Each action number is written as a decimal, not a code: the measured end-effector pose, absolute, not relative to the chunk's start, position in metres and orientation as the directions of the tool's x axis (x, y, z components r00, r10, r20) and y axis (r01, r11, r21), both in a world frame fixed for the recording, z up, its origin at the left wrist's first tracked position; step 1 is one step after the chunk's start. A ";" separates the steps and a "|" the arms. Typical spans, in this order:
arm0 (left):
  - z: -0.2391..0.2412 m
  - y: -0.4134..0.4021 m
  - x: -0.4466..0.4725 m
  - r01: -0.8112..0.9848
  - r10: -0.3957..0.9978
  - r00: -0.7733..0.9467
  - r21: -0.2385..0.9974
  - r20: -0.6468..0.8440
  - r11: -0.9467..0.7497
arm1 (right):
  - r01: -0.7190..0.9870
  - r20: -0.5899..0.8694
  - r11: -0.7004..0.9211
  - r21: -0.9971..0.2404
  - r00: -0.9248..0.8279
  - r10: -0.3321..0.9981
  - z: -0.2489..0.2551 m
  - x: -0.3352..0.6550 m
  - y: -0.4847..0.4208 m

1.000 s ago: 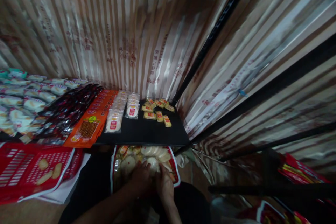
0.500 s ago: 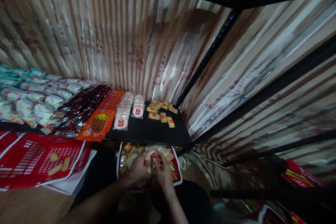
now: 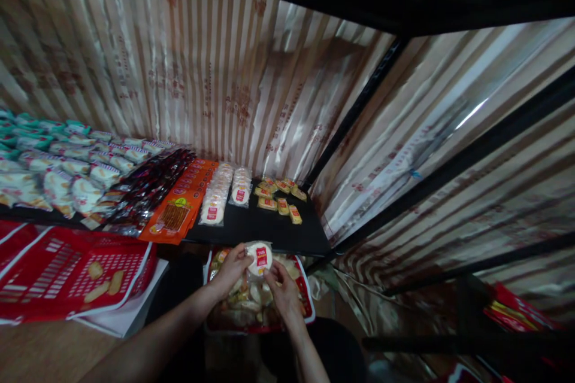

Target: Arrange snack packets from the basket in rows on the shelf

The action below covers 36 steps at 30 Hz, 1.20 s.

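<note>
Between my two hands is a round white rice cracker packet [image 3: 259, 258], clear-wrapped with a red label facing up. My left hand [image 3: 233, 269] pinches its left edge, and the fingers of my right hand [image 3: 284, 292] close on its lower right edge. Below them stands a red basket with a white rim [image 3: 309, 293], holding many loose wrapped snacks [image 3: 251, 299]. On the black shelf [image 3: 265, 232] just beyond, two rows of similar rice cracker packets [image 3: 215, 194] overlap one another. Small yellow snack packs [image 3: 283, 206] lie to their right.
Orange snack bags [image 3: 179, 203], dark shiny packets [image 3: 144, 188] and white packets [image 3: 90, 191] line the shelf leftward. A second red basket [image 3: 67, 269] with a few yellow pieces stands at lower left. Black metal posts [image 3: 359, 105] and striped sheeting [image 3: 188, 66] enclose the shelf.
Both hands have risen slightly with the rice cracker packet, away from the basket's contents. Its red label now shows fully. The view has shifted a little.
</note>
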<state>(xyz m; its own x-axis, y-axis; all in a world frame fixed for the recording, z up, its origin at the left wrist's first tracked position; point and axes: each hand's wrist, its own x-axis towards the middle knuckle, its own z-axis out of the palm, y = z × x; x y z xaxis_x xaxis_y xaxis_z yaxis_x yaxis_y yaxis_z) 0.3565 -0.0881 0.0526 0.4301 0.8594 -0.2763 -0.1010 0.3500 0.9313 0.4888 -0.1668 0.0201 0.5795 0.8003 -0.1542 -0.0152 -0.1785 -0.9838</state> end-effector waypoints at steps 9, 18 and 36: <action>0.039 -0.102 0.371 -0.488 0.798 0.467 0.641 -0.382 0.592 | -0.452 -0.339 -0.065 -0.889 0.558 0.757 0.016 0.460 -0.164; 0.022 -0.098 0.365 -0.323 0.737 0.450 0.678 -0.504 0.660 | -0.333 -0.261 -0.050 -0.941 0.625 0.736 0.027 0.461 -0.140; 0.028 -0.036 0.383 -0.112 0.766 0.436 0.816 -0.472 0.567 | -0.031 -0.087 -0.084 -0.996 0.566 0.820 0.029 0.508 -0.015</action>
<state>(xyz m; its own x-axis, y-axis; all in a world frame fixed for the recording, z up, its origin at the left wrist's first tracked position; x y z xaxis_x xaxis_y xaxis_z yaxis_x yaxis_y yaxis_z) 0.3830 -0.0359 0.0278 0.4364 0.7661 -0.4718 -0.1123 0.5666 0.8163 0.5079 -0.0149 0.0286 0.5656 0.8201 -0.0872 -0.0310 -0.0845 -0.9959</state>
